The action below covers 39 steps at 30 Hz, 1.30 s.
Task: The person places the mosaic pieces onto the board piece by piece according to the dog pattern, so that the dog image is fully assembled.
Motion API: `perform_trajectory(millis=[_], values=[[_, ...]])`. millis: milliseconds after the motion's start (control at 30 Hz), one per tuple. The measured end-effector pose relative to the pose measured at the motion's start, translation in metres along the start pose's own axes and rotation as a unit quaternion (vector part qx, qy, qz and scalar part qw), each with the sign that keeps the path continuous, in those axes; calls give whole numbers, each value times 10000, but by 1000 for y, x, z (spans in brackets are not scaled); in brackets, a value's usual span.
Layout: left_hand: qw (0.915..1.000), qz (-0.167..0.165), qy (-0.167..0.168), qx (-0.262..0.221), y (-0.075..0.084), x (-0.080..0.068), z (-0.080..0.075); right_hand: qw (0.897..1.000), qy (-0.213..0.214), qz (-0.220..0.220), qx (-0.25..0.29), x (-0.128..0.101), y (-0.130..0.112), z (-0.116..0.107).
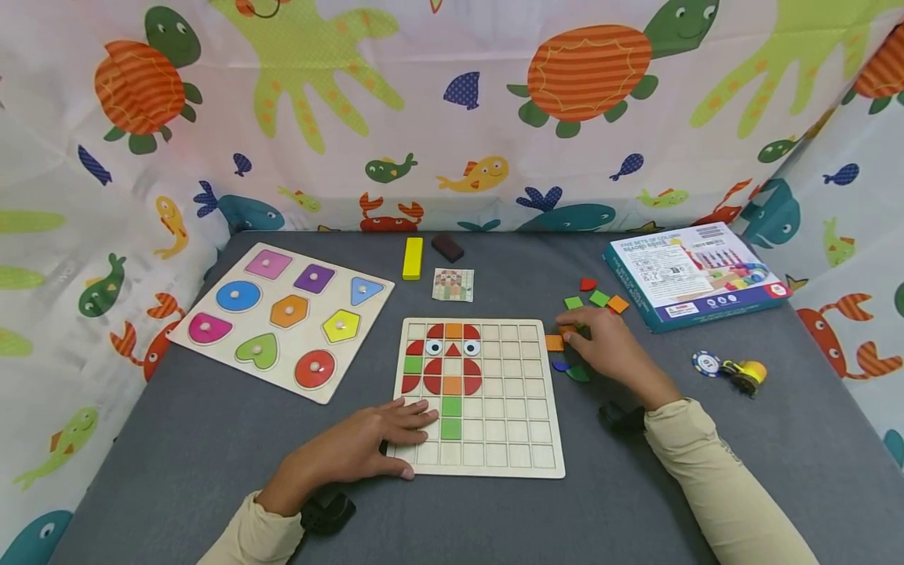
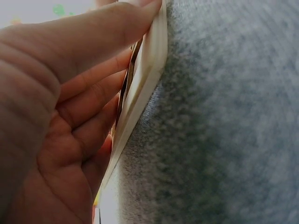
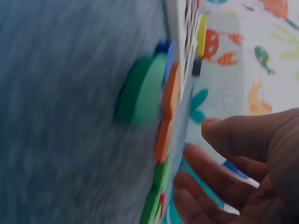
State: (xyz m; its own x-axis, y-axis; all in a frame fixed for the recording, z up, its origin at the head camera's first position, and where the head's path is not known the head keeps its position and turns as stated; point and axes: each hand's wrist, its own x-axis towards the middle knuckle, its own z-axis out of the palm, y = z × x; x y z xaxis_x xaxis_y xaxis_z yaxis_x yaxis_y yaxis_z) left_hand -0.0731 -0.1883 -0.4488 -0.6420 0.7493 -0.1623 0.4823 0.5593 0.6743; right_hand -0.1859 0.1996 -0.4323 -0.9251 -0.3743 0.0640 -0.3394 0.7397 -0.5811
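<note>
A wooden grid board (image 1: pixel 487 455) lies in the middle of the grey table, with red, green and orange tiles forming a figure in its left columns. My left hand (image 1: pixel 415 417) rests flat on the board's near left corner, fingers straight; in the left wrist view the fingers (image 2: pixel 79 88) press on the board's edge (image 2: pixel 140 98). My right hand (image 1: pixel 575 326) hovers over loose tiles to the right of the board, its loosely curled fingertips (image 3: pixel 219 158) above an orange tile (image 1: pixel 554 343). Blue (image 1: pixel 560 366) and green (image 1: pixel 577 374) tiles lie beside it. Nothing shows between the right fingers.
More loose tiles (image 1: pixel 599 298) lie behind the right hand. A shape puzzle board (image 1: pixel 212 294) sits at the left, a yellow block (image 1: pixel 413 257), dark block (image 1: pixel 447 246) and pattern card (image 1: pixel 453 284) at the back, a box (image 1: pixel 695 275), chip (image 1: pixel 706 363) and toy car (image 1: pixel 745 375) at the right.
</note>
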Motion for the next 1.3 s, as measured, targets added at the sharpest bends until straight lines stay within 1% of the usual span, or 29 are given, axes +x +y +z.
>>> perform_trajectory(millis=[133, 367, 467, 567, 633, 700, 767, 900, 1133, 1233, 1300], values=[[10000, 32, 6, 8, 0, 1, 0, 9994, 122, 143, -287, -2, 16, -7], [10000, 59, 52, -12, -2, 1, 1, 9966, 303, 604, -481, -5, 33, -18], [9999, 74, 65, -20, -2, 0, 1, 9952, 200, 749, -601, -5, 38, -21], [9999, 78, 67, -51, -2, 0, 1, 9947, -77, 797, -653, -5, 39, -23], [9999, 73, 67, -79, -2, 0, 1, 9948, -205, 803, -583, -5, 39, -23], [9999, 68, 72, -101, -2, 0, 1, 9952, -244, 827, -466, -5, 38, -23], [9999, 66, 76, -118, -2, 0, 1, 9958, -185, 816, -362, -6, 35, -21], [9999, 51, 80, -110, -3, 0, 1, 9979, -44, 620, -189, -9, 21, -16], [9999, 8, 56, -121, 1, 0, 0, 9999, 1, -39, 116, -13, -12, 3], [9999, 16, 68, -147, 2, 0, -1, 9985, -140, -414, 337, -15, -27, 12], [9999, 13, 69, -138, 2, 0, -1, 9951, -393, -645, 631, -16, -38, 16]])
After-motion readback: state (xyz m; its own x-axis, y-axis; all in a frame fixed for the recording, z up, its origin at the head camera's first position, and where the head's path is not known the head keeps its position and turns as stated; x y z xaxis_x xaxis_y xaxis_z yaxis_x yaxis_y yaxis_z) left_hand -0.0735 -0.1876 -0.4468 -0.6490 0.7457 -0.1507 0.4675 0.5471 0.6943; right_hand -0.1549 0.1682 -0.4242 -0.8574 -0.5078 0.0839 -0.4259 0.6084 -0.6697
